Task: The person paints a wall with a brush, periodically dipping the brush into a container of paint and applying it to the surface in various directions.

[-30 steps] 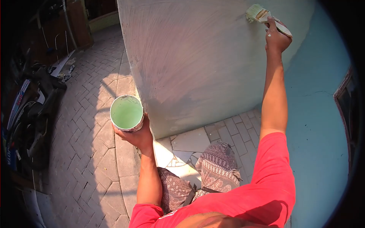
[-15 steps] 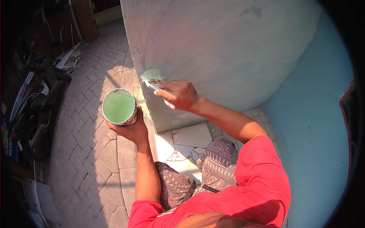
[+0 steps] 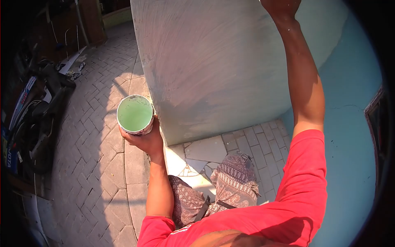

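My left hand [image 3: 145,142] grips from below a round paint can [image 3: 135,114] filled with pale green paint, held level beside the left corner of a plastered pillar [image 3: 214,61]. My right arm stretches straight up along the pillar face. Only the heel of my right hand [image 3: 280,5] shows at the top edge. Its fingers and the paintbrush seen in the earlier frames are cut off above the picture. The pillar's surface shows curved brush strokes in a thin greenish-grey coat.
A light blue wall [image 3: 349,136] with a dark window frame [image 3: 376,119] stands to the right. Brick paving [image 3: 94,173] and broken tiles [image 3: 207,150] lie below. A parked motorbike [image 3: 35,119] is at the left, and my patterned trousers [image 3: 230,185] show beneath me.
My right hand swung from the pillar's lower left corner, next to the can, up to the top edge, taking the brush out of sight. The can rose slightly.
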A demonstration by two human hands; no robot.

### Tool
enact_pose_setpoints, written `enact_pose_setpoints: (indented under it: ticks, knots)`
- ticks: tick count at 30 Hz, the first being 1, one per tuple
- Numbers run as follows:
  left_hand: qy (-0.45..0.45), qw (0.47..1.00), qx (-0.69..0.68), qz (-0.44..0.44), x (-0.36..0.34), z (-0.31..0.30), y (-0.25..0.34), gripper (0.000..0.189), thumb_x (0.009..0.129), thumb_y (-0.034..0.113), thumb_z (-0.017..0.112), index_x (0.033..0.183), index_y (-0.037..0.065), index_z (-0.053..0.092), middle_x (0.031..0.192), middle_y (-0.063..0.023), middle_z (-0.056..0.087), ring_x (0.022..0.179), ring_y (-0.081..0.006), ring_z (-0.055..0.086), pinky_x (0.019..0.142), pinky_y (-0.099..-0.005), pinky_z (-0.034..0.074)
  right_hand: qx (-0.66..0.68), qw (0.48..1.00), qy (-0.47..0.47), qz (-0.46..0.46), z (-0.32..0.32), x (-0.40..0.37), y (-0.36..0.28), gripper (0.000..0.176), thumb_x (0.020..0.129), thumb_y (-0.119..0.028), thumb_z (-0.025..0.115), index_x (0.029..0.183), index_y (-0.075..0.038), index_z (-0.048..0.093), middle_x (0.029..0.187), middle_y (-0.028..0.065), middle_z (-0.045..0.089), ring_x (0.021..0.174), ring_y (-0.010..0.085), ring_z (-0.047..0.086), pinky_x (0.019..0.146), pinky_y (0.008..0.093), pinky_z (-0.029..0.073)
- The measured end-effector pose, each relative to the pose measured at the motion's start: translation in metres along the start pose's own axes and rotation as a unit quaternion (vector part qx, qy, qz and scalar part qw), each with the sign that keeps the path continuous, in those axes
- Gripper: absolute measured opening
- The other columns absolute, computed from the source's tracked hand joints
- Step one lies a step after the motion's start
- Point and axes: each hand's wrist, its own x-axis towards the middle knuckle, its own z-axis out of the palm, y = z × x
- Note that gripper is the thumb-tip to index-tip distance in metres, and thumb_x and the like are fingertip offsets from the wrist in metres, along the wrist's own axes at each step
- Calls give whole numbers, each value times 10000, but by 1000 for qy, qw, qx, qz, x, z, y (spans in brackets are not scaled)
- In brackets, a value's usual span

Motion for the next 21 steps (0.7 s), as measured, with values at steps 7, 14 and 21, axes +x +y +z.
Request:
enact_pose_setpoints:
  ticks: [7,14,21]
  knots:
    - [-1,1000,-16,2,1,-3,-2,1104,604,132,977,1483,3,320,1311,-189,591,1225,-362,578,1072,-494,416,257,914,-299,-99,-26,-239,-213,154,761,-155,713,907,-195,740,861,23,709,715,195,717,589,331,556]
    - [12,999,-1,-30,1,-6,-3,1112,601,134,976,1487,14,314,1322,-188,591,1226,-368,580,1068,-498,420,362,877,-297,109,12,-102,-122,141,834,-62,818,970,-60,780,946,102,784,838,225,765,730,298,597]
    - [-4,999,-27,-29,3,-2,-9,1112,591,127,974,1480,23,314,1336,-186,586,1229,-369,580,1069,-505,423,25,999,1,-35,26,81,-37,89,870,-106,778,937,-48,785,851,121,777,692,183,725,600,311,515]
